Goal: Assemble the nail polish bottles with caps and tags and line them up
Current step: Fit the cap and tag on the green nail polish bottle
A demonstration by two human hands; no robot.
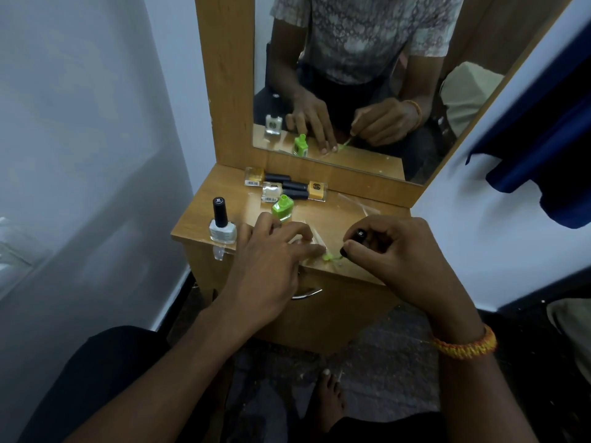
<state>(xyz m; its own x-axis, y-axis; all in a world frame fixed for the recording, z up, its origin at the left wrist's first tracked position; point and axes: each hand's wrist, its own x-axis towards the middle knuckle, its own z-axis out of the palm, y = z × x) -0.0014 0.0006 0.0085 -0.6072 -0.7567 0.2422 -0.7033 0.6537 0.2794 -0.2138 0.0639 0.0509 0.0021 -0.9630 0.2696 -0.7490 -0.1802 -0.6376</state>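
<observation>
Green bottle uncapped | right hand pinches black cap | left hand fingers flat

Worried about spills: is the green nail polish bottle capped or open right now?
Open. The green bottle stands upright with a bare neck, while the right hand holds its black cap, the brush tip green.

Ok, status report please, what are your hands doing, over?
Right hand pinches black brush cap, brush down. Left hand flat on clear wrapper. Green bottle uncapped, upright. Path clear.
</observation>
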